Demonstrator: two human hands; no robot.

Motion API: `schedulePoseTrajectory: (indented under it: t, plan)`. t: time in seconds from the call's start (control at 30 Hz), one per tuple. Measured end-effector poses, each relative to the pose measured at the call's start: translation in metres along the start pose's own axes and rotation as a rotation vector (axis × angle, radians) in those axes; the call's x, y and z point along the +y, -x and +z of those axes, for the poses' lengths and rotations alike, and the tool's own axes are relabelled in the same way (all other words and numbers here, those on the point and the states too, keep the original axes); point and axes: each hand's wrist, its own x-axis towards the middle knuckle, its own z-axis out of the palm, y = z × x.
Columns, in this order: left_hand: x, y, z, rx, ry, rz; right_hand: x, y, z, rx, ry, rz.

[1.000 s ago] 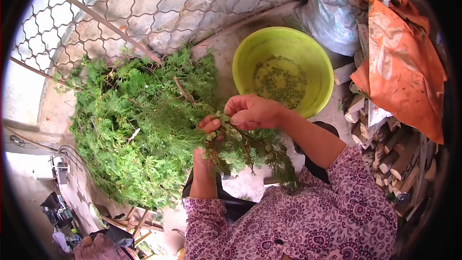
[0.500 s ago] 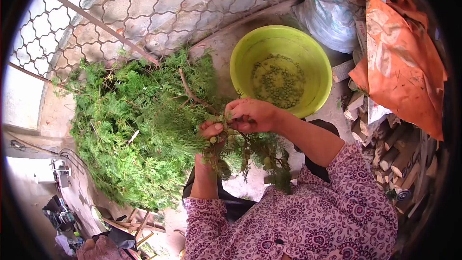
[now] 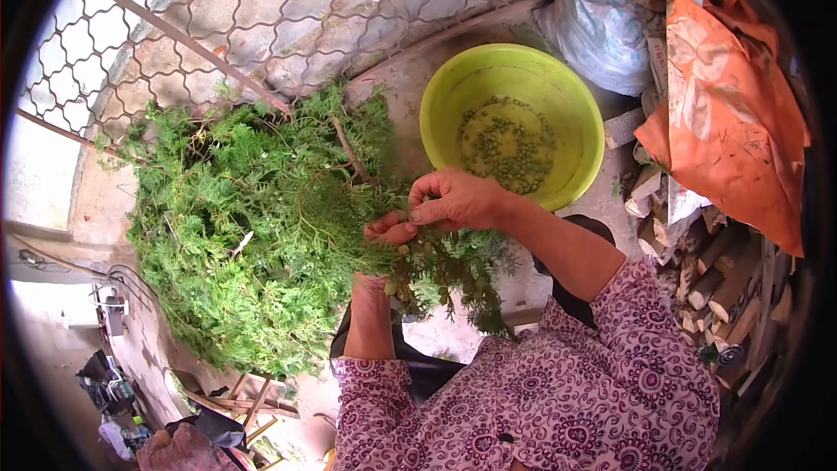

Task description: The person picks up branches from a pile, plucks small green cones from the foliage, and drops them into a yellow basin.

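Note:
My left hand (image 3: 380,244) grips a green leafy sprig (image 3: 440,275) with small round berries, its fingers half buried in the foliage. My right hand (image 3: 453,199) pinches at the top of the same sprig, just above the left thumb. The sprig hangs down toward my patterned purple sleeves. Behind the hands stands a lime-green plastic basin (image 3: 571,109) holding a layer of small green berries (image 3: 507,145). A big heap of cut green branches (image 3: 235,218) lies to the left of the hands.
A metal lattice fence (image 3: 261,9) runs along the back. A white sack (image 3: 602,22) and orange cloth (image 3: 728,113) sit at the right, with stacked firewood (image 3: 715,288) below them. Bare concrete ground shows near the basin.
The sprig has shifted lower and closer to my body. My right hand has moved slightly up along its top, and the brown stem in the heap has tilted.

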Motion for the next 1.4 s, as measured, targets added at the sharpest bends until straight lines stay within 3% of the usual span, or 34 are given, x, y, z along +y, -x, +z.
schedulePoseTrajectory:
  t: [0.07, 0.17, 0.27, 0.33, 0.4, 0.47, 0.53, 0.6, 0.67, 0.73, 0.8, 0.87, 0.9, 0.93, 0.97, 1.03, 1.07, 1.17, 1.4]
  plan:
    - [0.009, 0.006, 0.012, 0.005, 0.003, 0.004, 0.006, -0.002, -0.007, -0.116, -0.252, 0.063]
    - [0.016, 0.01, 0.019, -0.156, 0.132, -0.022, 0.008, -0.004, -0.013, -0.183, -0.47, 0.115]
    - [0.012, 0.001, 0.015, -0.128, 0.158, 0.048, 0.008, -0.001, -0.014, -0.203, -0.508, 0.047]
    - [0.013, -0.003, 0.015, 0.095, 0.19, 0.021, 0.006, 0.001, -0.012, -0.115, -0.472, 0.014]
    - [0.007, -0.008, 0.002, 0.086, 0.189, 0.06, 0.002, 0.003, -0.009, -0.028, -0.43, -0.023]
    - [0.007, -0.011, 0.003, 0.079, 0.189, 0.098, 0.001, 0.005, -0.006, -0.028, -0.191, -0.013]
    - [0.009, -0.009, 0.022, 0.418, 0.206, 0.061, 0.004, 0.003, -0.002, 0.005, -0.096, 0.007]
    - [0.004, -0.008, 0.013, 0.34, 0.186, 0.052, 0.009, 0.001, -0.002, 0.039, -0.006, 0.027]
    - [0.002, -0.006, 0.011, 0.261, 0.169, 0.047, 0.014, -0.004, -0.004, 0.03, -0.129, -0.026]
    - [0.004, -0.003, 0.013, -0.012, 0.085, 0.11, 0.01, -0.002, -0.007, 0.01, -0.144, -0.012]
    - [-0.004, -0.004, 0.007, -0.038, 0.137, 0.129, 0.01, -0.001, -0.005, -0.009, -0.159, 0.003]
    - [-0.005, -0.005, 0.005, -0.067, 0.189, 0.148, 0.012, -0.001, -0.002, -0.015, -0.45, 0.043]
    - [-0.001, -0.006, 0.004, -0.101, 0.176, 0.134, 0.014, 0.0, -0.005, -0.015, -0.449, 0.043]
    - [0.003, -0.006, 0.004, -0.135, 0.164, 0.124, 0.015, -0.001, -0.011, -0.114, -0.477, -0.004]
    - [0.005, -0.004, 0.009, -0.135, 0.165, 0.131, 0.01, -0.001, -0.01, -0.215, -0.506, -0.049]
    - [0.006, 0.0, 0.02, 0.1, 0.211, 0.162, 0.001, 0.004, -0.004, -0.149, -0.472, -0.046]
    - [0.008, -0.003, 0.013, 0.002, 0.247, 0.131, -0.004, 0.007, -0.001, -0.079, -0.441, -0.045]
    - [0.006, -0.004, 0.01, 0.082, 0.222, 0.153, -0.001, 0.004, 0.005, -0.038, -0.186, 0.016]
    - [0.008, -0.002, 0.011, 0.064, 0.211, 0.112, 0.008, -0.003, 0.004, 0.004, -0.127, 0.004]
